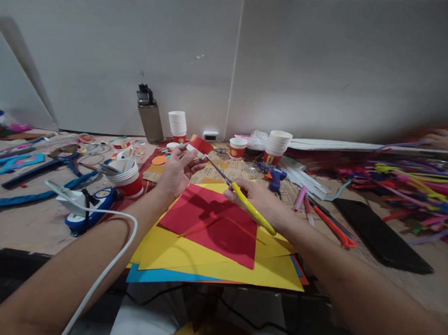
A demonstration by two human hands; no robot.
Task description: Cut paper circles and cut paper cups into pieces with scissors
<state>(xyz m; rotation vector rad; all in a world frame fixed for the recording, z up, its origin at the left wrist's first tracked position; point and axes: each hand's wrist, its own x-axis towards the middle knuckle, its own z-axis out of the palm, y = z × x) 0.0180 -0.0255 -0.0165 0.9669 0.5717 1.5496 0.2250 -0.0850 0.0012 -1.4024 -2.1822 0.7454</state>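
Note:
My left hand [180, 167] pinches a cut piece of red and white paper cup [200, 146] above the table. In my right hand [254, 197] is a pair of scissors [247, 199] with yellow handles, its blades pointing up and left. The blade tips reach the lower edge of the cup piece; whether they touch it I cannot tell. Below both hands lies a red sheet [220, 233] on top of several yellow sheets [180, 261], with a blue sheet [164, 276] showing underneath.
Paper cups [278, 145] stand in stacks at the back, near a bottle [150, 117] and a blue glue gun [274, 178]. A white cable [122, 247] crosses my left forearm. On the right are a black phone-like slab [383, 235], pipe cleaners [431, 185] and another person's hand [446, 140].

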